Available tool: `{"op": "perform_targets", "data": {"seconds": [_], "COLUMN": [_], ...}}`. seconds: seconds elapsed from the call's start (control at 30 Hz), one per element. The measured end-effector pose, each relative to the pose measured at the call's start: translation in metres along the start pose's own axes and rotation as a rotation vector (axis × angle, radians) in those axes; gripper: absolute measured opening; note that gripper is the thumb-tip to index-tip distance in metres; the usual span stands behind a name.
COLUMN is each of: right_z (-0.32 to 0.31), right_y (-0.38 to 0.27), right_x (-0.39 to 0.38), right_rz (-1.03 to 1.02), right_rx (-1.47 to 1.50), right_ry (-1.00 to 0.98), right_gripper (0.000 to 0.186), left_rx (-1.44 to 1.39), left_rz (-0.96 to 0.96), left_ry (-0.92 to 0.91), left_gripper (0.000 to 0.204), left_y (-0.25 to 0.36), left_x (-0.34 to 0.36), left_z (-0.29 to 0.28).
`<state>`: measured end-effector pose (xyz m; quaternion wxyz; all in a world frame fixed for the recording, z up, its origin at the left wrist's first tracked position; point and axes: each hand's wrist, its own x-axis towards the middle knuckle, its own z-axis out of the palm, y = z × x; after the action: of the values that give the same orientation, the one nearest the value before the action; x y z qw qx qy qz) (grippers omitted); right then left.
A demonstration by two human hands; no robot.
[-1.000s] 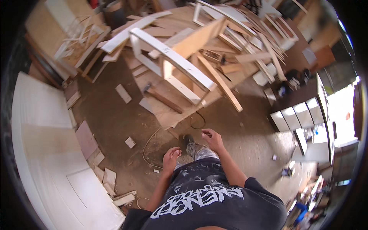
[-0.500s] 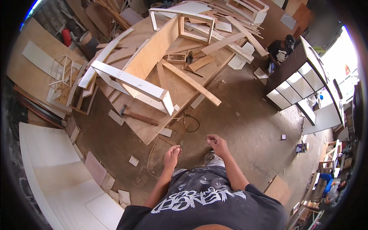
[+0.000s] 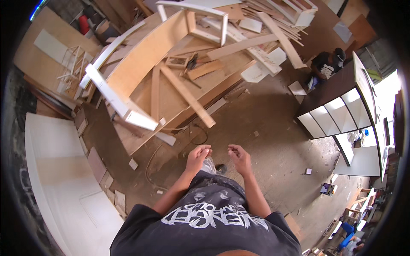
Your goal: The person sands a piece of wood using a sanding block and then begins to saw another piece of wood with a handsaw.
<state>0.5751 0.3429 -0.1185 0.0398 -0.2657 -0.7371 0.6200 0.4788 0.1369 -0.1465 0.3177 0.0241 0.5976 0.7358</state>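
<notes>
My left hand (image 3: 199,157) and my right hand (image 3: 240,159) hover side by side in front of my body, a short gap between them. The fingers of both are curled in, and whether anything small sits inside them I cannot make out. Beyond them stands a low wooden worktable (image 3: 136,144). On it rests a large frame with a plywood panel (image 3: 147,53) and white-painted ends. A loose plank (image 3: 188,96) sticks out past the table's near edge. Partly hidden beneath the white frame end is a hammer (image 3: 128,127). Neither hand touches any of these.
A dark cabinet with white compartments (image 3: 329,113) stands at the right, with a co-worker (image 3: 328,64) crouching behind it. A large white panel (image 3: 60,170) leans at the left. A cable (image 3: 149,168) and wood offcuts (image 3: 133,164) lie on the floor (image 3: 265,166). Another person (image 3: 352,243) is far right.
My view has shifted, so the table now appears further left and the cabinet lower. Both hands stay curled in front of me, the right one slightly lower in the picture relative to the left.
</notes>
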Motion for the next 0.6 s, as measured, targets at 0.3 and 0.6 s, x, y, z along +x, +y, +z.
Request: {"op": "perform_targets", "data": {"seconds": [0.3,0.6], "right_z": [-0.096,-0.231], "right_y": [-0.007,-0.058], "right_x": [0.085,0.205], "right_rz": [0.055,-0.032], "right_rx": [-0.101,-0.146], "right_ry": [-0.001,0.064], "right_gripper": [0.029,0.032], "left_rx": [0.044,-0.024], "left_rz": [-0.007,0.043], "left_ry": [0.041,-0.090], "left_gripper": [0.027,0.023], "left_y": [0.001,0.041], "left_x": [0.121,0.296], "left_z": [0.090,0.235]}}
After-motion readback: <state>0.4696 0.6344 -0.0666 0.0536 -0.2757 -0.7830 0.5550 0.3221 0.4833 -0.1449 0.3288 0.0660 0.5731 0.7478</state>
